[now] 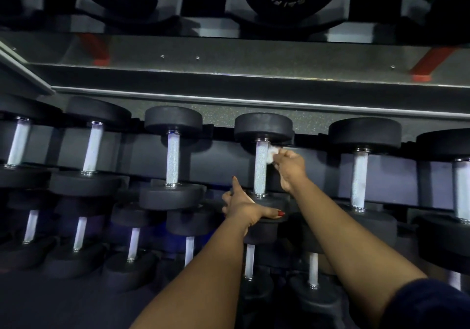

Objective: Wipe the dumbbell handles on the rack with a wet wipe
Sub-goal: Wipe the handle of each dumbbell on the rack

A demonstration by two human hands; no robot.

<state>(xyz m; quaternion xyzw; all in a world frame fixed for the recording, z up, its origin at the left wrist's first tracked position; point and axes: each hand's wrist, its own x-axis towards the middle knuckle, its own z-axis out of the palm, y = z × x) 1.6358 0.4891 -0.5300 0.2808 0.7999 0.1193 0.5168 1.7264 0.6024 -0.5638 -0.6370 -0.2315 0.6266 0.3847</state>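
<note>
From the head camera, my right hand [290, 168] reaches up to the middle tier of the rack [254, 79]. Its fingertips pinch a small crumpled white wet wipe [271, 153] and press it against the right side of a dumbbell handle [261, 173], close under the far head [263, 126]. My left hand [244, 208] rests flat on the near head [276, 205] of that same dumbbell. Its thumb is stretched out to the right along the rim and its forefinger points straight up, gripping nothing; I cannot make out the other fingers. More dumbbells stand on either side, the nearest on the left [173, 161], and a lower row sits beneath my forearms. A dark sleeve [427, 303] covers my right upper arm.
</note>
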